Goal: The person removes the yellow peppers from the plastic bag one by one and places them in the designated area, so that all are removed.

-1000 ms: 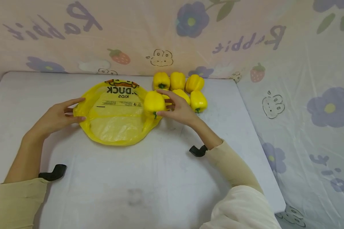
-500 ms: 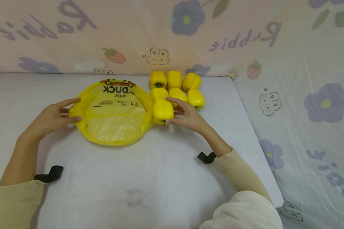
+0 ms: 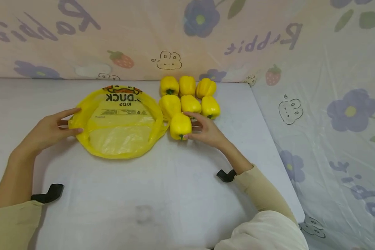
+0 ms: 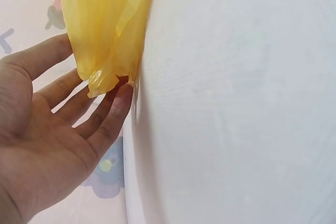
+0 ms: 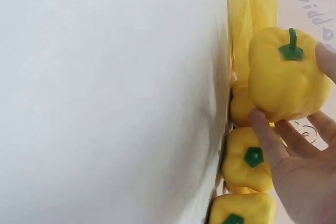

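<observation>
A round-mouthed yellow plastic bag with duck print lies spread on the white table. My left hand is at its left edge, thumb and fingers spread around that end; in the left wrist view the fingers touch the crumpled yellow plastic. Just right of the bag, my right hand holds a yellow bell pepper between thumb and fingers, its green stem toward me. The right wrist view shows this pepper raised above the others. Behind it, several yellow bell peppers stand in two rows.
The white table extends toward me and ends at a right edge. A printed curtain with flowers and rabbits hangs behind and to the right. Black pieces stick out at both sleeve cuffs.
My right hand has carried the bell pepper rightward and nearer to me, off the bag's right edge. My left hand has stayed at the bag's left edge. The head view has shifted slightly.
</observation>
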A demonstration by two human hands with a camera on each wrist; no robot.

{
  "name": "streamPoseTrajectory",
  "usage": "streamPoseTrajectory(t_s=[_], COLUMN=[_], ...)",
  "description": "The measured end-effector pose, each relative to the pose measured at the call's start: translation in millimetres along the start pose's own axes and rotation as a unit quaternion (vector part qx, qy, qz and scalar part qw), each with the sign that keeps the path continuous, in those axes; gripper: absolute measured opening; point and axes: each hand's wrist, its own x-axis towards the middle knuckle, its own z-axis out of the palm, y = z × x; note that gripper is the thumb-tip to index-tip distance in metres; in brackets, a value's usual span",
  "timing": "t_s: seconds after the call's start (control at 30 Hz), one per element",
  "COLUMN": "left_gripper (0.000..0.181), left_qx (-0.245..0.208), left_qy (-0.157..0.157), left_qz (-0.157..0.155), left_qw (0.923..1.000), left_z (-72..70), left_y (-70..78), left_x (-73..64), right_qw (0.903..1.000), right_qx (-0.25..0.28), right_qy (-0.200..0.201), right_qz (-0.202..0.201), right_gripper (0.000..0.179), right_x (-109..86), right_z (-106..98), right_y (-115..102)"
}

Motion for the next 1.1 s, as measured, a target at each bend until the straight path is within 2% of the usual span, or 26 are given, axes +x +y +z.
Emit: streamPoseTrajectory(t_s=[0.13, 0.3, 0.47, 0.6, 0.77, 0.97, 1.1], left_gripper=[0.09, 0.093, 0.093, 0.093, 0.088, 0.084, 0.084], left_qx=[0.001, 0.012, 0.021, 0.026, 0.02, 0.015, 0.02], left_qy=[-0.003, -0.01, -0.006, -0.004, 0.014, 0.042, 0.072], left_qz=[-0.001, -0.018, -0.021, -0.021, -0.009, 0.001, 0.009], left_qw=[1.0, 0.9997, 0.9995, 0.9994, 0.9997, 0.999, 0.9972], left_z=[1.8, 7.2, 8.7, 7.8, 6.6, 8.0, 7.5], left_y=[-4.6, -10.0, -11.5, -11.7, -13.6, -15.4, -17.7], left_x=[-4.9, -13.3, -16.1, -16.6, -19.2, -25.7, -29.6], right_qw=[0.9999, 0.9996, 0.9994, 0.9996, 0.9997, 0.9983, 0.9979], right_qx=[-0.003, -0.015, -0.034, -0.028, -0.024, -0.055, -0.06], right_qy=[-0.013, -0.026, -0.012, -0.004, -0.007, -0.018, -0.018], right_qz=[-0.006, -0.002, -0.003, 0.0, 0.002, 0.009, 0.013], right_gripper=[0.077, 0.076, 0.073, 0.074, 0.076, 0.077, 0.074], right_x=[0.1, -0.5, -1.8, -1.4, 0.2, -0.1, -3.7], right_z=[3.9, 9.3, 10.8, 10.3, 8.5, 3.4, -2.2], right_y=[4.1, 10.2, 10.9, 10.2, 10.0, 8.2, 4.2])
